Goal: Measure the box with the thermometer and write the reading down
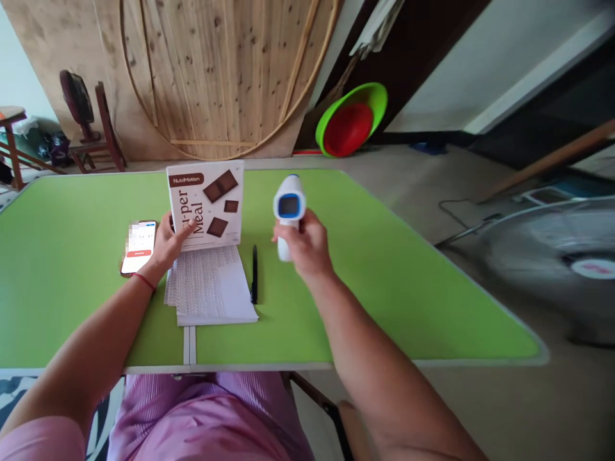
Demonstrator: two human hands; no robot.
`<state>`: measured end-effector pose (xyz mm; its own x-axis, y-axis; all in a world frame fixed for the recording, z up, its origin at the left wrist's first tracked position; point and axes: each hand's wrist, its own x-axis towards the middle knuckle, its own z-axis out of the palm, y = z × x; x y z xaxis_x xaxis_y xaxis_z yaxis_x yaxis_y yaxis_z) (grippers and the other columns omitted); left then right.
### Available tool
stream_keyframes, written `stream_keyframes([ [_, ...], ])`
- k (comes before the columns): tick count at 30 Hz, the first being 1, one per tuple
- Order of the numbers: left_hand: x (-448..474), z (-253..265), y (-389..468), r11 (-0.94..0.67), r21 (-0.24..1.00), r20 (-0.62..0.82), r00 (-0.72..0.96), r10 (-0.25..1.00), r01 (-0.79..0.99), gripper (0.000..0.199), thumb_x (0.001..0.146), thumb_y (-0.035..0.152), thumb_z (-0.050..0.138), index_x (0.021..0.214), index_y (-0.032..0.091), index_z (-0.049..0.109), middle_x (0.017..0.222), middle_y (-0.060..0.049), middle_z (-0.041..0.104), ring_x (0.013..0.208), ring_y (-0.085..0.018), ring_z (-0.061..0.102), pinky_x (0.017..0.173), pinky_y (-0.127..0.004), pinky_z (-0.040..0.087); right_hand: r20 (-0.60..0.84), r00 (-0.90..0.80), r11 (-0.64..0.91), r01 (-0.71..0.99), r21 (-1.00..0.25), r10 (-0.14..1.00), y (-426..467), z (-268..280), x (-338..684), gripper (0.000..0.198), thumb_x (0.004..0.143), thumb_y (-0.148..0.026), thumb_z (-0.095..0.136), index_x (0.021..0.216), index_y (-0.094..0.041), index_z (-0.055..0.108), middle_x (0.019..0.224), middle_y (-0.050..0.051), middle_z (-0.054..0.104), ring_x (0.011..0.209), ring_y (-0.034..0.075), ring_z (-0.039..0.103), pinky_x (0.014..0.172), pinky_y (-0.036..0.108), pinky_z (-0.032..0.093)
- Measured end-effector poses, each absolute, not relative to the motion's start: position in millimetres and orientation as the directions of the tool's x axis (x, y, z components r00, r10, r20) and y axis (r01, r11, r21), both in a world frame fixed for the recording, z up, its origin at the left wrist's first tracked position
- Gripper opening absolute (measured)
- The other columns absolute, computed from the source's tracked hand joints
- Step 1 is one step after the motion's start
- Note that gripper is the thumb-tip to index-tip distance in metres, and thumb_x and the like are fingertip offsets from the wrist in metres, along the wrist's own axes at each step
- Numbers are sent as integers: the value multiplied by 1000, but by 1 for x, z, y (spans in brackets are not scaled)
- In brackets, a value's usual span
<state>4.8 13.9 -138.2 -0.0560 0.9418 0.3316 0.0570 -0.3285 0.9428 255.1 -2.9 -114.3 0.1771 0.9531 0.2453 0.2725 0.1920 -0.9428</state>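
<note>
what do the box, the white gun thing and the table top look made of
Box: printed cardboard, flat creased panels, slight sheen. Thermometer in the right hand: smooth white plastic, blue trim, dark screen. Table: matte green top, probably laminate, with a pale edge strip.

A lived-in home room or storeroom — a folding green table (384, 269) on a bare concrete floor, a round wooden tabletop (216, 70) leaning on the wall, nested plastic basins (353, 118) beside it, a standing fan (571, 256) off the table's right edge.
</note>
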Motion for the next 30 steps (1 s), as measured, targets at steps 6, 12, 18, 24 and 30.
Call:
stream_keyframes([
  [6,7,-144,16,-308,943,321,-95,942,129,44,79,55,65,100,16,62,102,-11,69,94,-27,65,82,-42,53,-31,-363,-157,-323,-933,931,-42,-139,197,31,61,-31,56,90,-19,54,60,-6,50,49,10,46,50,26,38],
  [12,7,-151,20,-311,932,332,-92,939,184,46,79,57,64,102,17,60,102,-10,69,93,-26,64,81,-41,53,-56,-378,-158,-243,-957,924,-43,-152,185,31,65,-32,58,93,-19,54,57,-7,52,49,9,46,51,26,37],
  [18,9,-148,17,-312,932,331,-86,940,185,46,77,56,67,100,17,59,104,-11,69,95,-26,64,84,-43,53,-56,-334,-150,-264,-953,941,-42,-148,180,31,67,-34,60,94,-21,52,56,-8,50,49,9,43,50,25,35],
  [24,9,-147,15,-340,923,359,-84,930,181,49,74,58,69,100,18,57,103,-9,68,95,-26,64,84,-42,54,-156,-390,-280,-288,-916,908,-42,-142,181,33,63,-36,67,88,-21,54,60,-6,55,50,10,49,50,26,40],
  [30,10,-147,16,-318,934,334,-87,939,162,48,72,56,71,98,19,56,99,-8,68,91,-25,64,80,-40,54,-131,-369,-239,-265,-934,920,-41,-145,185,24,66,-39,68,72,-19,54,58,-4,59,49,10,53,47,26,43],
])
